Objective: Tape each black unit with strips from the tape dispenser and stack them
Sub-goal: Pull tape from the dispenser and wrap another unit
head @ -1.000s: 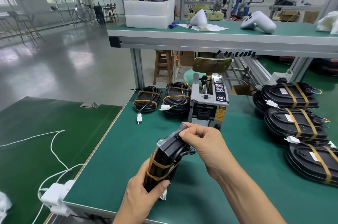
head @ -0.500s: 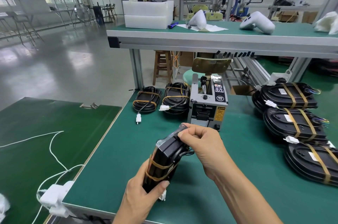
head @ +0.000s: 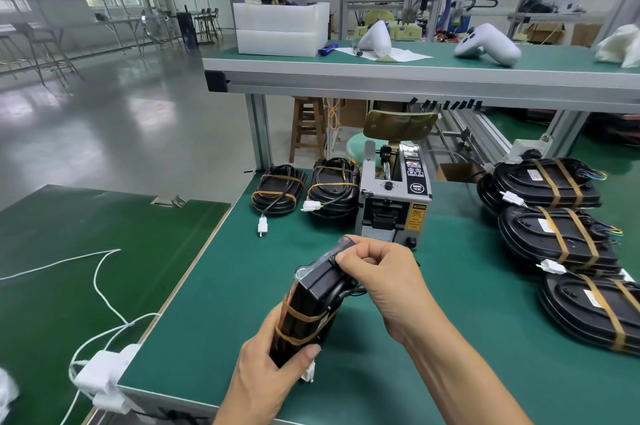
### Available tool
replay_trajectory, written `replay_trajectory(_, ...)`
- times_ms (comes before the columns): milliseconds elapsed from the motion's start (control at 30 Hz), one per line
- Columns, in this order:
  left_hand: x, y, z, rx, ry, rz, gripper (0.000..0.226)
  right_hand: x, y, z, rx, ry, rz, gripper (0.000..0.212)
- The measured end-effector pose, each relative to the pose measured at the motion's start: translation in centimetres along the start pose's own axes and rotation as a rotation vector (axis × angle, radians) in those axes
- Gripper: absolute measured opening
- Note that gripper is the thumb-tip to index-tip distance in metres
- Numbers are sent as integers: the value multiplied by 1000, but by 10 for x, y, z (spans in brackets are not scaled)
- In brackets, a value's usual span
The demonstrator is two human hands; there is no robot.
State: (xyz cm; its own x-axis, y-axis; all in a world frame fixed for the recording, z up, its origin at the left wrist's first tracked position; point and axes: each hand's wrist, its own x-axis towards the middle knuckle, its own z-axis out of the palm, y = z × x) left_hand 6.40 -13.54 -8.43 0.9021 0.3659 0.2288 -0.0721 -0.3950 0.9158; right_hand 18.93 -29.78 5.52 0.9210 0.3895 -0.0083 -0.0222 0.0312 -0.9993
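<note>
A black unit (head: pixel 308 310) with tan bands is held on edge above the green table (head: pixel 450 338). My left hand (head: pixel 266 376) grips its near end from below. My right hand (head: pixel 384 272) pinches a clear tape strip (head: pixel 325 256) against the unit's far top end. The grey tape dispenser (head: pixel 394 202) stands just behind my right hand. Two banded black units (head: pixel 278 192) (head: pixel 334 189) lie left of the dispenser. Three banded units (head: pixel 547 182) (head: pixel 557 237) (head: pixel 592 313) lie in an overlapping row at the right.
An upper shelf (head: pixel 415 78) spans above the table's back, carrying a white foam box (head: pixel 280 27) and white plastic parts (head: pixel 488 45). A lower green bench (head: pixel 69 268) with white cord and a white adapter (head: pixel 104 376) sits at the left. A stool (head: pixel 308 126) stands behind.
My right hand has shifted slightly along the unit's top end while pressing the tape strip; the unit and my left hand stay almost where they were.
</note>
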Motion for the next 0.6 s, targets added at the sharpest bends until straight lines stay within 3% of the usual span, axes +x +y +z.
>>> replay_trajectory(400,-3,4,-1,18,12,13,74,2,-3,0,-67,-5,29,38)
replay_trajectory(600,-3,6,-2,5,-2,19,75,5,-4,-3,-70,-2,65,19)
